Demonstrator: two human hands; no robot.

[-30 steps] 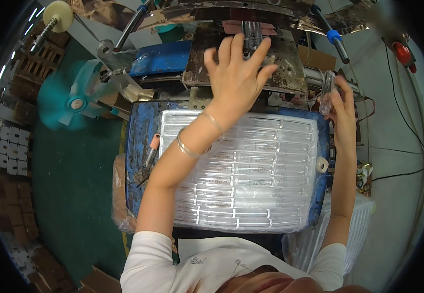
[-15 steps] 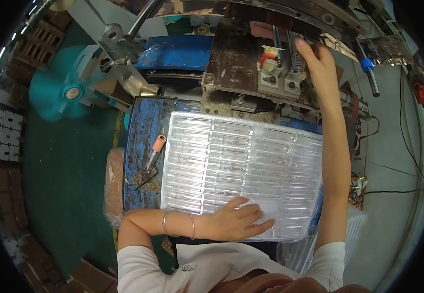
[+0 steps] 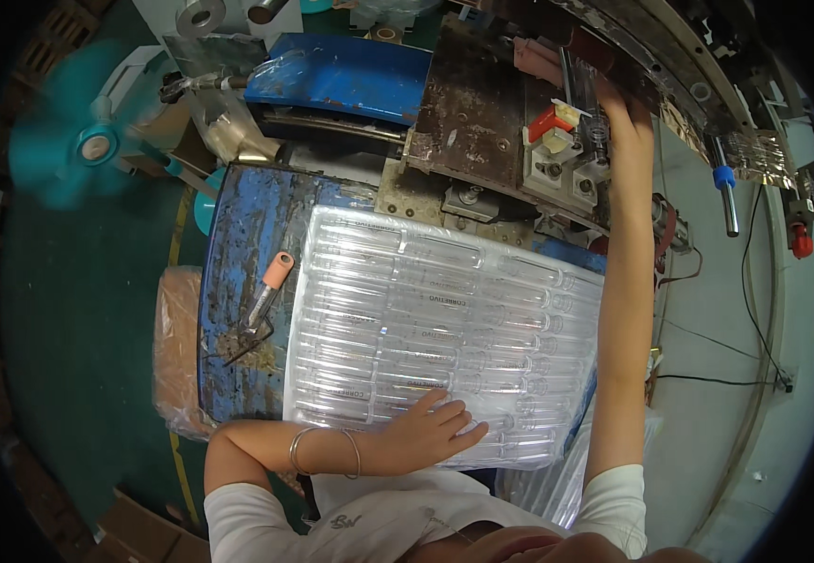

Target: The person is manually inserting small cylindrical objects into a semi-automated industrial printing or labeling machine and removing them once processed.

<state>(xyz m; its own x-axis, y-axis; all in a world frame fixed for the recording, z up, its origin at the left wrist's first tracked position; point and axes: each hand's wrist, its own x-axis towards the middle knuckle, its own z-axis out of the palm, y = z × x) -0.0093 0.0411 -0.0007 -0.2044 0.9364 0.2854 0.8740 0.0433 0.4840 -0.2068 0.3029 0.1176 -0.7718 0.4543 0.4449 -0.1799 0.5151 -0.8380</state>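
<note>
A blue tabletop (image 3: pixel 247 220), its paint worn through in patches, carries a white tray (image 3: pixel 303 272) filled with rows of clear tubes (image 3: pixel 426 281). Left of the tray lie a pink-ended rod (image 3: pixel 278 269) and a black hex key (image 3: pixel 249 344); farther left come a plastic-wrapped carton (image 3: pixel 179 338), green floor (image 3: pixel 97 281) and a blurred teal fan (image 3: pixel 97 145). Beyond the tray sits a stained machine plate (image 3: pixel 472 113). Over the tray's near edge, the left hand (image 3: pixel 430 436) has its fingers loosely apart. Beyond the tray's right end, the right hand (image 3: pixel 624 113) is beside another clear tube (image 3: pixel 595 131); hidden fingers mean I cannot tell its grip
</note>
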